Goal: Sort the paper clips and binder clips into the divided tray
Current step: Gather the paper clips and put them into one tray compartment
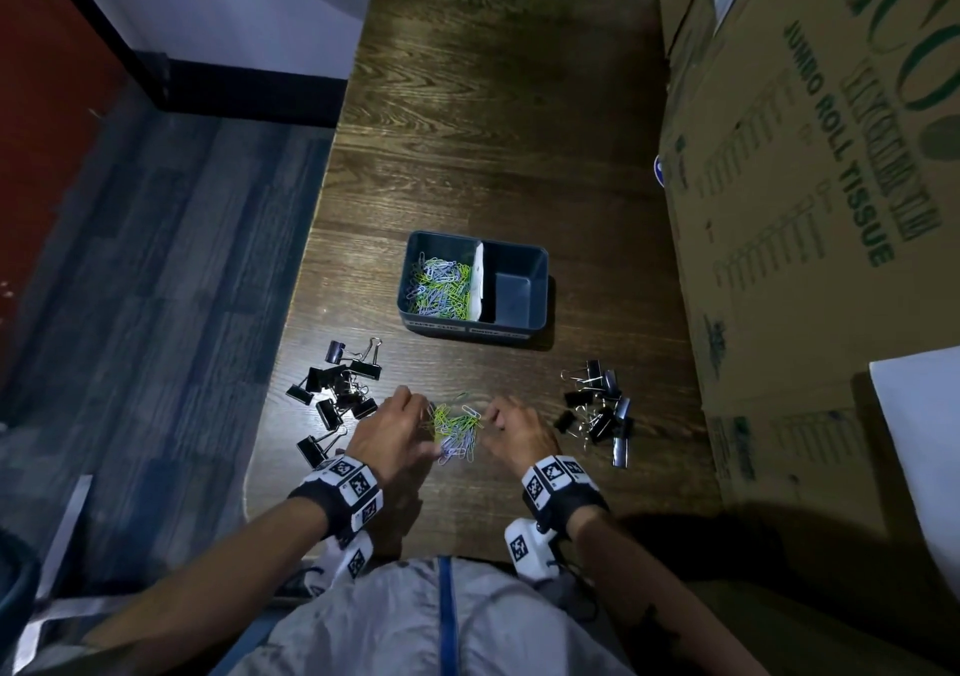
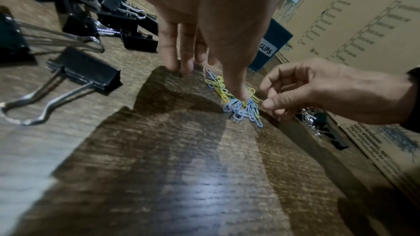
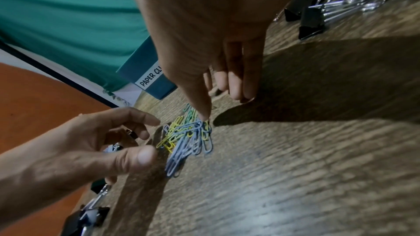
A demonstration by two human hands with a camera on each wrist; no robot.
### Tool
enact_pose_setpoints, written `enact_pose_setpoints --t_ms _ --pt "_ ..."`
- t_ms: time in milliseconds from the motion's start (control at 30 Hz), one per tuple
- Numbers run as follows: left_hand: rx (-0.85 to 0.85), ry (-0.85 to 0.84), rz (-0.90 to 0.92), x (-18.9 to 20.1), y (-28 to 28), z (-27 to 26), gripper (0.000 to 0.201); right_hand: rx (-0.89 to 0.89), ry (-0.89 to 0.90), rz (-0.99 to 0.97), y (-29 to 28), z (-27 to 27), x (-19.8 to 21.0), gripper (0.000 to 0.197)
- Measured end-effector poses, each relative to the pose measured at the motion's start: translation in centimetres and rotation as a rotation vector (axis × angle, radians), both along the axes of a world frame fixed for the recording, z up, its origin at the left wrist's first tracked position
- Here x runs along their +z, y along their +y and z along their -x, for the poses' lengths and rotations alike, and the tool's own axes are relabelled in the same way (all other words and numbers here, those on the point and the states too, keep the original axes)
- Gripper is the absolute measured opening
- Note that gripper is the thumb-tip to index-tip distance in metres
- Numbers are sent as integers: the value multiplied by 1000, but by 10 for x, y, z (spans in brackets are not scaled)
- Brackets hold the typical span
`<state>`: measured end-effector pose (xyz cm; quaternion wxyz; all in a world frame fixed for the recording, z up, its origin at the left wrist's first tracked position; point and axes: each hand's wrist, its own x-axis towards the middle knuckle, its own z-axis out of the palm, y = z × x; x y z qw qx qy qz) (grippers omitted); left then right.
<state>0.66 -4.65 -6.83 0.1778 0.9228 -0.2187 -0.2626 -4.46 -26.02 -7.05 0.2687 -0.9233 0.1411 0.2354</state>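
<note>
Paper clips, yellow-green and pale blue, lie heaped on the table at 6 o'clock from the tray; heap runs 12-to-6. Left hand and right hand flank it, fingers loosely curled, tips touching clips; any pinch cannot be told.

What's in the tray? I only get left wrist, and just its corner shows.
Observer: Head view: the tray's left compartment holds a heap of paper clips.
Operator: And the right one?
Observer: Empty. No binder clips are in the tray yet; they all lie on the table.
Operator: Which label is on the left side?
Observer: Right wrist view shows a label reading "PAPER CL"; the rest is behind the right hand.
</note>
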Motion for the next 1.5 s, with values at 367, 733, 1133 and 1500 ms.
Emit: enact_pose_setpoints --t_ms 367,733,1133,1500 --pt "-201 -31 -80 -6 -33 13 61 231 -99 20 26 -2 -1 52" --pt "-34 73 55 10 -23 2 23 107 -67 -33 15 -3 9 29" --pt "85 -129 340 77 -29 -63 8 -17 35 -68 -6 -18 33 10" --pt "303 -282 334 95 -42 -117 29 -9 -346 -131 2 -110 122 4"
